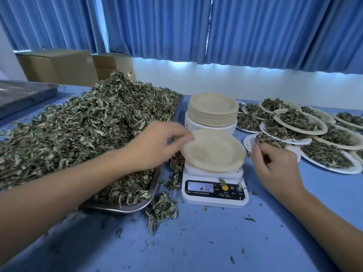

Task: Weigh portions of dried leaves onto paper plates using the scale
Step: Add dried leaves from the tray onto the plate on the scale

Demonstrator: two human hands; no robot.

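Observation:
An empty tan paper plate (214,152) lies on the white scale (215,195), whose display reads 12. My left hand (155,146) pinches the plate's left rim. My right hand (275,163) is just right of the scale, fingers curled round the edge of a white plate (249,142) holding dried leaves. A large heap of dried leaves (88,130) fills a metal tray (125,208) on the left. Behind the scale stands a stack of empty plates (213,110).
Several filled plates (300,122) overlap at the right on the blue table (196,242). Loose leaf bits (161,209) are scattered near the tray's corner and the scale. A second metal tray (23,95) and cardboard boxes (59,65) sit at the back left.

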